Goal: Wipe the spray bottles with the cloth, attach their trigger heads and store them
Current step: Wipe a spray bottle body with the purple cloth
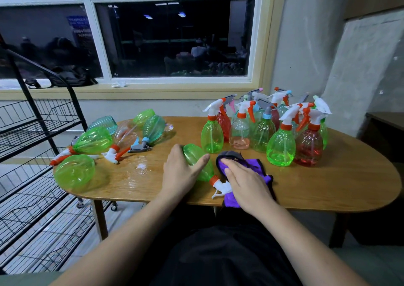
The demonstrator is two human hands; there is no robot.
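Observation:
A green spray bottle [195, 157] lies on its side near the table's front edge, its orange-and-white trigger head [220, 185] pointing toward me. My left hand [181, 172] lies over the bottle's left side, thumb stretched across its body. My right hand [244, 183] rests flat on a purple cloth [255, 167] just right of the bottle. Several upright bottles with trigger heads [282, 130] stand at the back right. Several bottles lie on their sides [96, 141] at the left of the table.
The oval wooden table [328, 185] has a wet patch [142, 167] left of my hands. A black wire rack [37, 154] with shelves stands to the left. A window sill with a dark bag [70, 77] runs behind the table.

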